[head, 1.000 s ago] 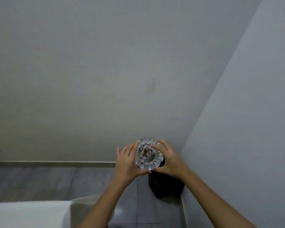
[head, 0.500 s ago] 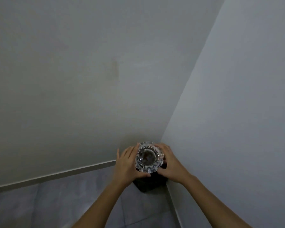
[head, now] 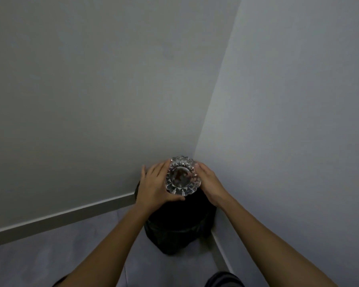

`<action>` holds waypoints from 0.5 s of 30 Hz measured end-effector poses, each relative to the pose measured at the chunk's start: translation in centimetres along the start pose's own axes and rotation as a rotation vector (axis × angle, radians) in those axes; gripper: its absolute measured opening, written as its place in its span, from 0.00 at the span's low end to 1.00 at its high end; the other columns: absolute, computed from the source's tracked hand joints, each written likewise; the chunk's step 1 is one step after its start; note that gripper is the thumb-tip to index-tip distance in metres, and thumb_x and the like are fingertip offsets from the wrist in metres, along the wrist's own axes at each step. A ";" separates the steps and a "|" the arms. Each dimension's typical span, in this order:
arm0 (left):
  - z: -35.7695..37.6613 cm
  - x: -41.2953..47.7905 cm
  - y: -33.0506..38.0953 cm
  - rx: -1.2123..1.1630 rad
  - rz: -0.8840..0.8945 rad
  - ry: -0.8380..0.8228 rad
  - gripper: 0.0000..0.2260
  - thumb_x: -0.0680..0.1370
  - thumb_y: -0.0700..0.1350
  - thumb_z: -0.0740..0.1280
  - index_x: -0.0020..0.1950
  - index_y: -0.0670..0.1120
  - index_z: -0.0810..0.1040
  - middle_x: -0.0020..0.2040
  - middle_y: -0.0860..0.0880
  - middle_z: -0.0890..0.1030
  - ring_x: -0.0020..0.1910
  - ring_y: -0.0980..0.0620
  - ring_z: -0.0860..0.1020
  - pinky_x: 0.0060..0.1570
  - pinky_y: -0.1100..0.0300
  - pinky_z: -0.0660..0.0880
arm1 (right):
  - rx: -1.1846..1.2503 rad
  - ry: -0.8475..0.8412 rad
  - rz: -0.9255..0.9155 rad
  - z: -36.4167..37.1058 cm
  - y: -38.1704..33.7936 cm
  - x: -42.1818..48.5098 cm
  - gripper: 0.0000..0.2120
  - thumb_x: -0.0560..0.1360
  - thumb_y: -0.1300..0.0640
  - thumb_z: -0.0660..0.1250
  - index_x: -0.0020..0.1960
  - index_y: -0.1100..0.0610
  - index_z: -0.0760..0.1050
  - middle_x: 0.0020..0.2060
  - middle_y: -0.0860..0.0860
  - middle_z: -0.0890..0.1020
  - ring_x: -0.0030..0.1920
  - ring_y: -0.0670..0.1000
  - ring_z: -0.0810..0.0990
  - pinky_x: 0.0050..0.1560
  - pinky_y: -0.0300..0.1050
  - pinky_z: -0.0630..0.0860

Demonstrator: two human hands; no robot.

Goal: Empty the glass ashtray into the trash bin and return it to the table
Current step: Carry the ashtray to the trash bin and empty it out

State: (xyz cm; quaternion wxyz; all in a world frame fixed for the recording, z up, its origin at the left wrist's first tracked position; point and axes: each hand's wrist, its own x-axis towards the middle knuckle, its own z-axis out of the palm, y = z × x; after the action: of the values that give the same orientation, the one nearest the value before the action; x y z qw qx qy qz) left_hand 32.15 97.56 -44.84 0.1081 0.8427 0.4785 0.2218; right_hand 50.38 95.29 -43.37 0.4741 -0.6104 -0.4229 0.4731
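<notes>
The round cut-glass ashtray [head: 183, 176], scalloped at the rim, is clasped between the left hand [head: 156, 187] and right hand [head: 210, 182], bowl facing the camera, dark residue inside. Below the grip stands the black trash bin [head: 178, 226], in the wall corner.
</notes>
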 end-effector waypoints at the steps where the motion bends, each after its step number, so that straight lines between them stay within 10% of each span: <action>1: 1.5 0.1 -0.6 -0.003 0.000 0.016 0.53 0.56 0.74 0.66 0.73 0.43 0.65 0.68 0.44 0.73 0.67 0.43 0.71 0.67 0.31 0.56 | 0.037 -0.001 -0.013 0.1 1.4 0.8 0.11 0.82 0.55 0.57 0.60 0.53 0.76 0.60 0.60 0.80 0.57 0.57 0.80 0.63 0.56 0.75; 15: 5.9 -0.7 -2.3 -0.028 -0.029 0.079 0.53 0.59 0.67 0.75 0.75 0.43 0.60 0.72 0.44 0.69 0.70 0.44 0.67 0.69 0.34 0.51 | 0.197 -0.043 -0.003 1.2 5.0 2.5 0.13 0.82 0.56 0.57 0.57 0.41 0.76 0.63 0.57 0.78 0.60 0.64 0.78 0.58 0.67 0.75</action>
State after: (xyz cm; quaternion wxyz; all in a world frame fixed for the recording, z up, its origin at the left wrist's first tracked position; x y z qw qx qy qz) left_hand 32.92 98.34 -51.10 0.1041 0.8246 0.4915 0.2599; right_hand 50.08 96.92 -48.81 0.5232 -0.5500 -0.3854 0.5246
